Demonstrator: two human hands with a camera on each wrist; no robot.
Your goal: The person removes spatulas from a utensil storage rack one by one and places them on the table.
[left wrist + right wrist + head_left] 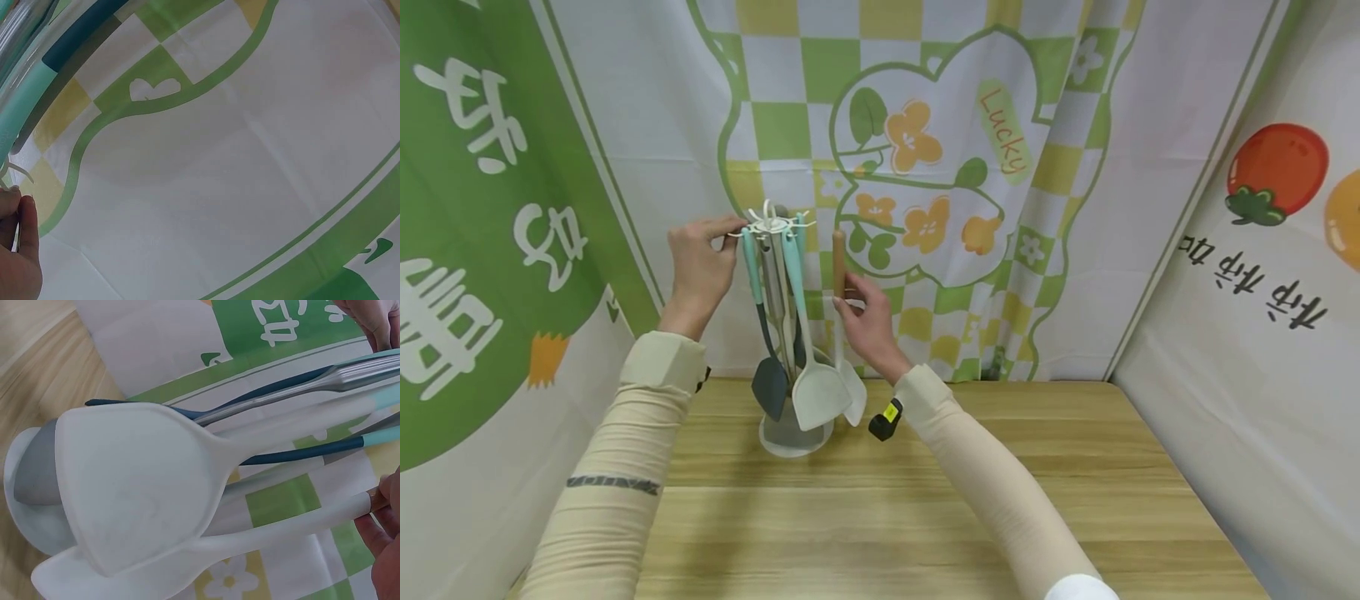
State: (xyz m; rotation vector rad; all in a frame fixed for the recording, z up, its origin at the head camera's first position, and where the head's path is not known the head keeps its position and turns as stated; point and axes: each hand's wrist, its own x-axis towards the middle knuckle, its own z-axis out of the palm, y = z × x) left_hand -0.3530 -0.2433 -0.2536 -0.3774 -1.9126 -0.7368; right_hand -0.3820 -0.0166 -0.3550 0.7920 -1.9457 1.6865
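A utensil rack (pixel 770 225) with white hooks around its top stands towards the back of the table. At the rack's left, my left hand (pixel 702 262) pinches a hook between thumb and finger. My right hand (pixel 868 325) holds a white spatula (pixel 294 522) by its upright wooden handle (pixel 838 254), at the rack's right side. The spatula's head is partly hidden behind a white turner (pixel 820 396) with a mint handle, which hangs in front. A dark turner (pixel 770 387) hangs on the left, and metal-handled utensils (pixel 356 374) hang between; their heads are mostly hidden.
The rack's round base (pixel 790 452) rests on the wooden table (pixel 925 517). A patterned curtain (pixel 925 292) hangs close behind it. Printed cloth walls (pixel 1247 333) stand on both sides.
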